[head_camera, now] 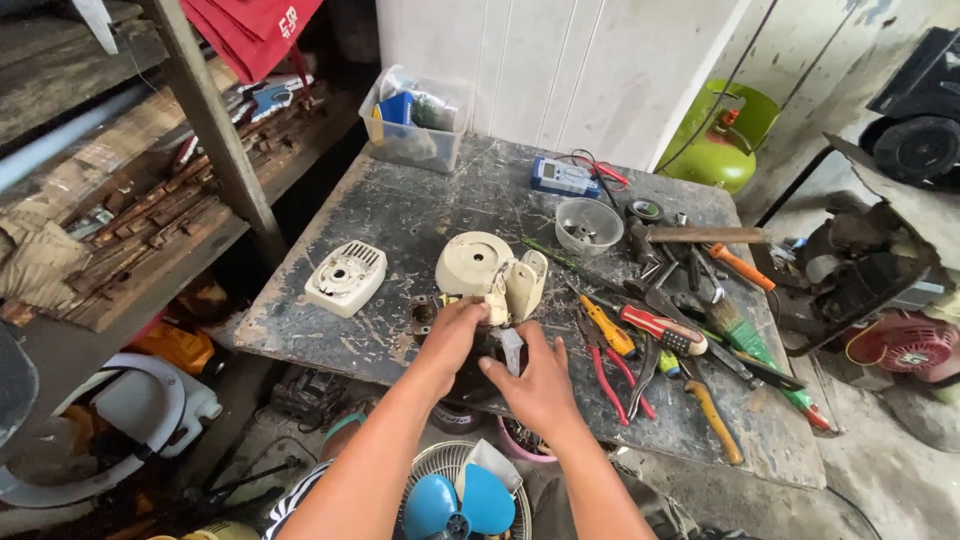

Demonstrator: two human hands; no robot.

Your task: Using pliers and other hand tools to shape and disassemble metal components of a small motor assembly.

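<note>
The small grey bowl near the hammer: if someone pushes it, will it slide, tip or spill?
The small grey bowl looks like thin plastic, so probably light and easy to slide. Its wide mouth suggests it would not tip readily. Small parts lie inside; a hard shove might rattle or spill them.

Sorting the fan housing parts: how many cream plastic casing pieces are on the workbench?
2. A cream vented plastic cover lies alone on the bench's left side; a cream round plastic housing sits mid-bench, touched by the left hand. The hands may hide others.

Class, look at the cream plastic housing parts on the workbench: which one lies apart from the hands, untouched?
The vented cover at the bench's left side; the rounded housing sits right at the left hand.
</note>
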